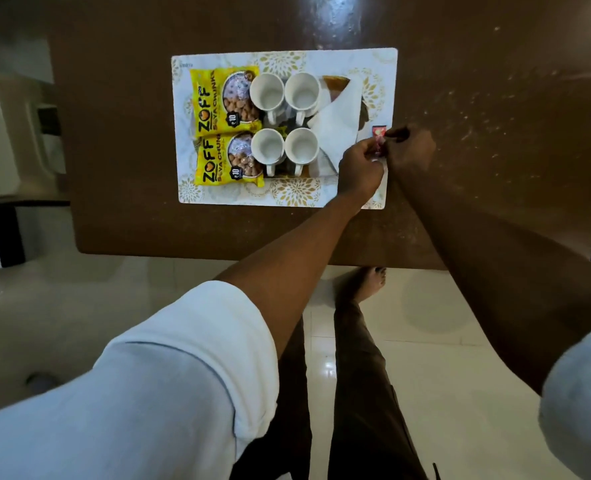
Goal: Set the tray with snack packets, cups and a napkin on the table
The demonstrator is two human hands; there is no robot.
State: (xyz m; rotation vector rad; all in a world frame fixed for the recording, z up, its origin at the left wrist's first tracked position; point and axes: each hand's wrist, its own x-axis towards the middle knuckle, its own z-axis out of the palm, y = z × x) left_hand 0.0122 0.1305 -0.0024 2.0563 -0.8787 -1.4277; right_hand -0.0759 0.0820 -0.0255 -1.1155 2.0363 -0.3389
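A white mat with gold flowers [287, 195] lies on the brown table [148, 220]. On it sits a tray, mostly hidden, with its brown rim [335, 83] showing at the back. Two yellow snack packets [218, 98] [218, 161] lie at its left. Several white cups [267, 91] stand in the middle. A folded white napkin [339, 116] lies at the right. My left hand [360, 168] and my right hand [410, 147] meet at the mat's right edge, both pinching a small red packet [379, 133].
A beige plastic chair [7, 133] stands left of the table. The table's front edge [218, 254] runs just ahead of my legs and bare foot [366, 282] on the pale tiled floor.
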